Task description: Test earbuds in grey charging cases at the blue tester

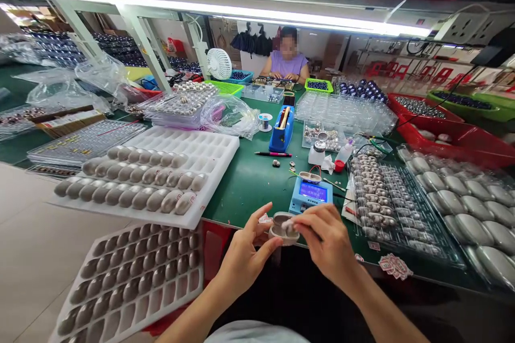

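Your left hand (244, 249) grips case (286, 239); your right hand (328, 236) pinches earbud (287, 224); slack pinch could drop it beyond surface (241, 193).

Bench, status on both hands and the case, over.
Left hand holds open case. Right hand pinches small pale piece over it. Blue device close beyond.

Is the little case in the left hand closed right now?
No, the case in the left hand stands open, its inside showing as the right hand holds a small pale piece at it.
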Action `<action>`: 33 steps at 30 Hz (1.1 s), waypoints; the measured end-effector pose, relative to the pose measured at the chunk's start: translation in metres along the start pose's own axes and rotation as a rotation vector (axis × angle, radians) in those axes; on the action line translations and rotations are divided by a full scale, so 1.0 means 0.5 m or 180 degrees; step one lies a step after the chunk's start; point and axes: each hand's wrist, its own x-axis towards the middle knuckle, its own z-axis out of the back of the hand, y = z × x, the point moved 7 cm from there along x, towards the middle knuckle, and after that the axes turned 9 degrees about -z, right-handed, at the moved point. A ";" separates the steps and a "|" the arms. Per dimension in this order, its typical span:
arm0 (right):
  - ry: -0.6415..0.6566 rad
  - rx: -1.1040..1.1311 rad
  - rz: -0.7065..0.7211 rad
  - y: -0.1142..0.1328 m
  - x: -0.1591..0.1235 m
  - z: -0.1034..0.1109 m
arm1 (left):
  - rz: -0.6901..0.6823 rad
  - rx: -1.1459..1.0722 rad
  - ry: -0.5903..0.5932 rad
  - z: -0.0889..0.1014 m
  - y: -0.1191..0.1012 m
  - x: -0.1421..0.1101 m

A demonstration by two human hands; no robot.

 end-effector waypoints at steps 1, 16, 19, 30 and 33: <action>-0.0065 -0.0125 -0.0008 -0.011 0.020 0.014 | 0.0032 -0.0064 -0.0036 0.005 0.006 -0.001; 0.0812 -0.1683 -0.0256 -0.167 0.160 0.027 | 0.0151 -0.0686 -0.0079 0.051 0.043 -0.024; 0.0759 -0.1881 -0.0245 -0.155 0.143 0.043 | 0.0261 -0.0655 -0.0189 0.066 0.054 -0.027; 0.0308 -0.2379 0.0635 -0.068 0.060 0.006 | -0.0116 -0.1054 -0.0118 0.073 0.004 -0.024; -0.0101 -0.1726 0.1077 -0.072 0.009 0.007 | -0.0404 -0.0921 -0.0513 0.137 -0.039 -0.026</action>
